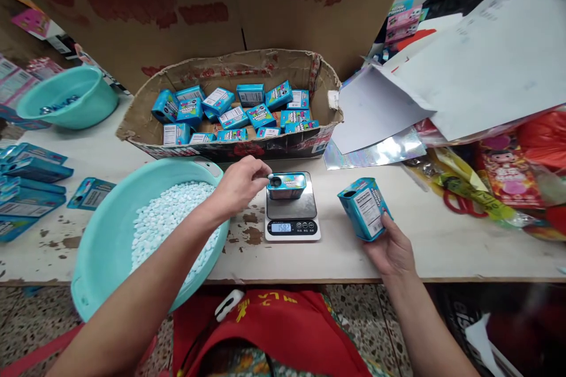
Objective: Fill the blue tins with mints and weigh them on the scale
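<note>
A small blue candy box (289, 189) sits on the steel plate of a digital scale (289, 212), whose display is lit. At the box's left end, by its round dark opening, my left hand (241, 185) is closed in a pinch. A small pale candy (270, 177) shows at its fingertips. My right hand (393, 247) grips another blue box (365, 209), tilted, with a dark opening in its top, right of the scale. Under my left forearm stands a turquoise basin (104, 230) with many small pale-blue candies (170, 206) in it.
Behind the scale, a cut-down carton (329, 112) holds several blue boxes. Flattened boxes (30, 188) lie at the left, below a smaller turquoise bowl (95, 94). White paper sheets (380, 100), red scissors (464, 203) and packaging crowd the right. The table's front edge (318, 280) runs nearby.
</note>
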### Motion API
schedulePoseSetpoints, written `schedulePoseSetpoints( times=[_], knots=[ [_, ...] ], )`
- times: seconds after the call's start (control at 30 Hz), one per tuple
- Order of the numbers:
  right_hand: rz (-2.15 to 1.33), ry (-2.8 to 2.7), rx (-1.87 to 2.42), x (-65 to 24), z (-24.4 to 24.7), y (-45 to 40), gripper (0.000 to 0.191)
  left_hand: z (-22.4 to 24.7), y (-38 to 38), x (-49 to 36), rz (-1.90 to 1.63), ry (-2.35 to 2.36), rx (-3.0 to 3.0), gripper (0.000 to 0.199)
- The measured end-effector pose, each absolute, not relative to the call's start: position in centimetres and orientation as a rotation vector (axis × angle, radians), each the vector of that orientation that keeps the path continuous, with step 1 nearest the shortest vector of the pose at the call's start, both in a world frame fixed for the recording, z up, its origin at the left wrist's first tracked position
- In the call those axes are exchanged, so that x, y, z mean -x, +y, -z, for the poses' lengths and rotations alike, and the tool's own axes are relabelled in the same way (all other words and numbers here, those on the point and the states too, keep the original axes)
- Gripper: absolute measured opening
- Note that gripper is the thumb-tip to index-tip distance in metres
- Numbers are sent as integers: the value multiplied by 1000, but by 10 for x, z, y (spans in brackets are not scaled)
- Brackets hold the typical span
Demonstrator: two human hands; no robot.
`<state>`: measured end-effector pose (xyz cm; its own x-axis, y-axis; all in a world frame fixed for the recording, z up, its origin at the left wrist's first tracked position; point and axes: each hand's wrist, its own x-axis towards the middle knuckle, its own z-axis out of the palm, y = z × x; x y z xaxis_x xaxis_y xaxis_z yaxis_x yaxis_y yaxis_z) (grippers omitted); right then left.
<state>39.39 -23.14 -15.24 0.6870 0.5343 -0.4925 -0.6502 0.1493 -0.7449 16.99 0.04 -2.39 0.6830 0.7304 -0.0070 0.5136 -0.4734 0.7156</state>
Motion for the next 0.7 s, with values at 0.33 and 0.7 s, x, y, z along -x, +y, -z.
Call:
schedulePoseSetpoints(
  times=[0.33, 0.7],
  knots=[
    [-834, 169, 1129, -399, 157, -235, 25, 18, 0, -168, -381, 898, -2425, 19],
    [-1103, -141, 1119, -380, 137, -221, 44, 22, -10, -155, -231, 772, -2567, 58]
  ],
)
